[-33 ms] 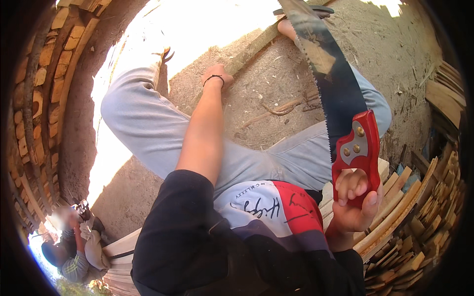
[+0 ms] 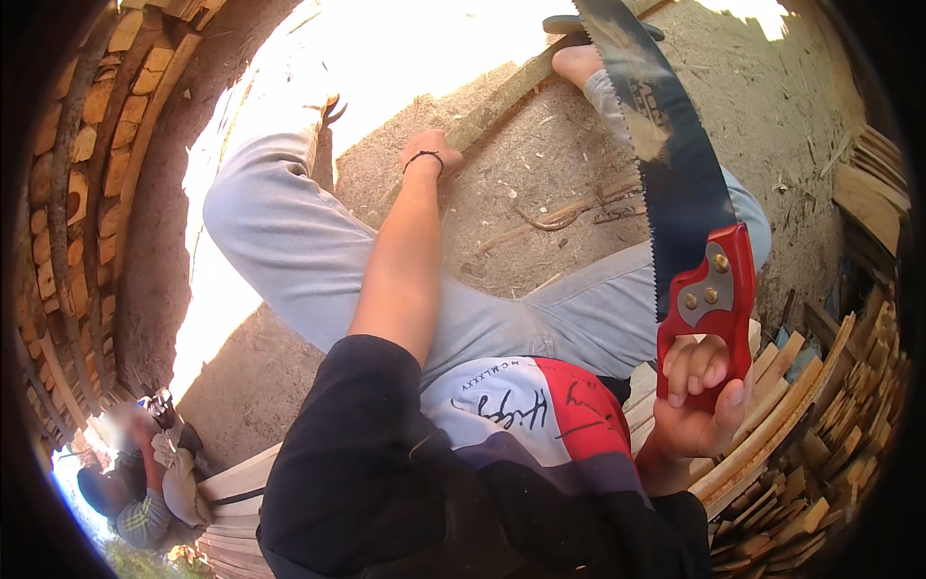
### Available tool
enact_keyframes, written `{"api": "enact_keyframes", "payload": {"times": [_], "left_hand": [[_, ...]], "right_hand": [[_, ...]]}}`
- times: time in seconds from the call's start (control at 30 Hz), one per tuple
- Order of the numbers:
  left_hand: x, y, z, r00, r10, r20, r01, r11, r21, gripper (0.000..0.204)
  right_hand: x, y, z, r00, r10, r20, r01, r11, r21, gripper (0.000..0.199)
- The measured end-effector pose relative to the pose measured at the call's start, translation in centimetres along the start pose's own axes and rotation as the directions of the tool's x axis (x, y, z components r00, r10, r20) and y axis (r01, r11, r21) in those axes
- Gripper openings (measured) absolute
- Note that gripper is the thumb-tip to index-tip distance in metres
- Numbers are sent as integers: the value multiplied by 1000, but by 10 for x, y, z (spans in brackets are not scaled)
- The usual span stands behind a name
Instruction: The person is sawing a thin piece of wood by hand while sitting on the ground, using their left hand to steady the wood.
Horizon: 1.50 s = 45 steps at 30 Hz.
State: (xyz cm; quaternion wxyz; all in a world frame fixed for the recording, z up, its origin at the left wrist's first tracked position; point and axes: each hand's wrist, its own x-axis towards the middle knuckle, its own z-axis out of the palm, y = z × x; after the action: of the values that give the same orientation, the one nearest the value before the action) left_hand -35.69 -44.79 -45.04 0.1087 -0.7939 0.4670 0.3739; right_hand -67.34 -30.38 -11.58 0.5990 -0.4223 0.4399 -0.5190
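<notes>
My right hand has its fingers through the red handle of a hand saw. The saw stands raised at the right, its long curved dark blade pointing up and away, with the teeth along the left edge. A dark cord circles my left wrist. My left hand is closed around a long wooden pole slanting from near my left leg up to the far right. My right foot rests by the pole's far part, beside a dark sandal. The blade is apart from the pole and partly hides my right leg.
Stacked wood lines the left side, and piles of cut slats lie at the right. Thin sticks lie on the dirt floor between my legs. Another person sits at the lower left. Planks are behind me.
The saw and my right hand appear slightly lower and further right, and the blade has shifted right, showing more of my right foot. My left hand keeps its hold on the pole.
</notes>
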Motion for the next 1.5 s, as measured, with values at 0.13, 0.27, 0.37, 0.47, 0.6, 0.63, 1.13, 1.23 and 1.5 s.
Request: {"api": "enact_keyframes", "payload": {"times": [0.13, 0.27, 0.37, 0.47, 0.6, 0.63, 1.13, 1.23, 1.5], "left_hand": [[-17, 3, -19, 997, 70, -11, -71, 990, -120, 52], [-33, 9, -30, 991, 129, -36, -134, 954, -269, 56], [-30, 2, -24, 976, 188, -106, -211, 939, -270, 61], [-39, 1, -5, 939, 226, -258, -286, 931, -227, 67], [-40, 15, -16, 981, 193, -27, -195, 959, -207, 81], [-43, 18, -21, 982, 187, -7, -185, 962, -202, 80], [-39, 11, -32, 990, 138, 24, -128, 965, -228, 57], [-43, 18, -34, 992, 118, 53, -103, 967, -233, 52], [-38, 11, -51, 987, 158, 28, -149, 968, -199, 52]], "right_hand": [[11, 22, -32, 977, -207, 57, 205, 978, 44, 31], [36, 56, -35, 985, -150, 88, 157, 985, -78, 33], [60, 100, -28, 984, -95, 148, 142, 927, -348, 25], [83, 129, -5, 971, -9, 239, 112, 900, -421, 25], [107, 172, 19, 979, -12, 204, 95, 911, -402, 31], [112, 184, 21, 981, 1, 192, 79, 909, -409, 32], [85, 180, 3, 981, 147, 124, -78, 895, -439, 28], [75, 162, 0, 982, 124, 144, -39, 874, -484, 28], [70, 138, 16, 973, 126, 194, 2, 836, -549, 28]]}}
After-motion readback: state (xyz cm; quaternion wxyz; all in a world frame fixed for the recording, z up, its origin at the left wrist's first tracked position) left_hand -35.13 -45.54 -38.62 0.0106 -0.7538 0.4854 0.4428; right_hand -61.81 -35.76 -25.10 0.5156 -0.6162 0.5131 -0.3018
